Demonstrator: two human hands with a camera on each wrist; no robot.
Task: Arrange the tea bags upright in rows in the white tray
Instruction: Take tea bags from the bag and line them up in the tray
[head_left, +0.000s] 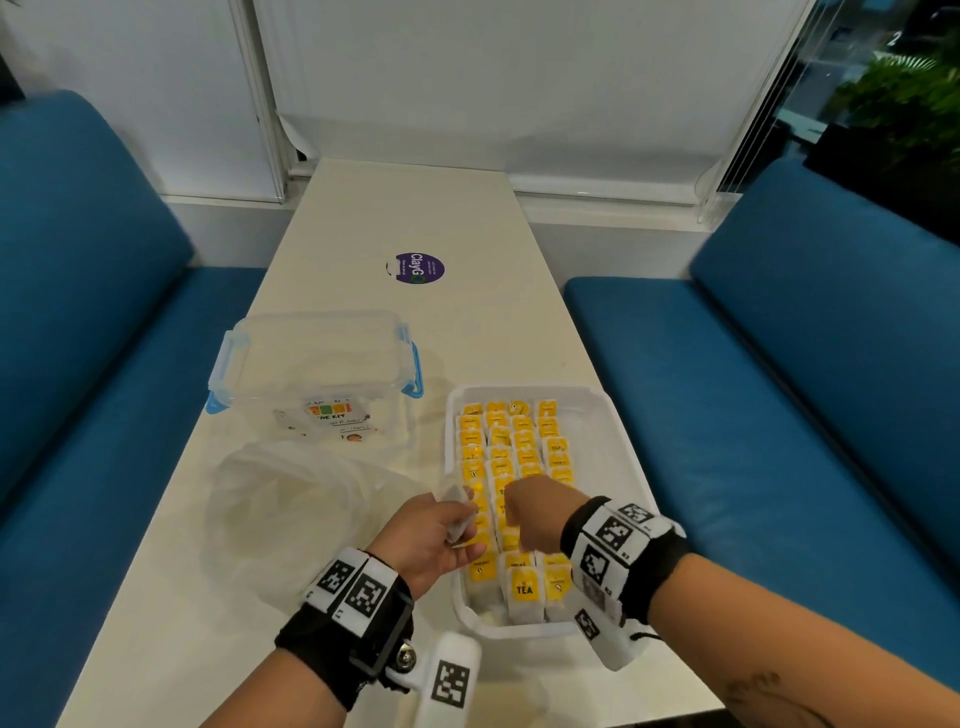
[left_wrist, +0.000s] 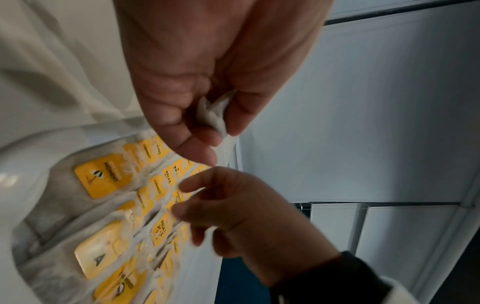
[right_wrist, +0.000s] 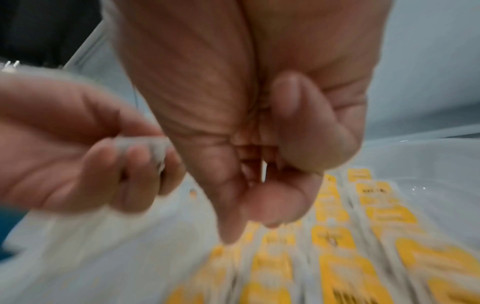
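Note:
A white tray (head_left: 615, 431) on the table's right side holds rows of upright tea bags with yellow tags (head_left: 522, 447); the rows (left_wrist: 158, 205) (right_wrist: 335, 236) also show in both wrist views. My left hand (head_left: 457, 525) hovers over the tray's left rim and pinches one whitish tea bag (head_left: 457, 506) (left_wrist: 211, 115) (right_wrist: 145, 146) between thumb and fingers. My right hand (head_left: 524, 514) (left_wrist: 197, 205) is just to its right, above the middle rows. Its fingers (right_wrist: 259, 195) are curled toward the palm, and nothing shows in them.
A clear lidded box with blue clips (head_left: 317, 364) stands left of the tray. A crumpled clear plastic bag (head_left: 291, 509) lies in front of it. A purple round sticker (head_left: 420, 268) marks the cream table (head_left: 405, 208). Blue benches (head_left: 779, 389) flank both sides.

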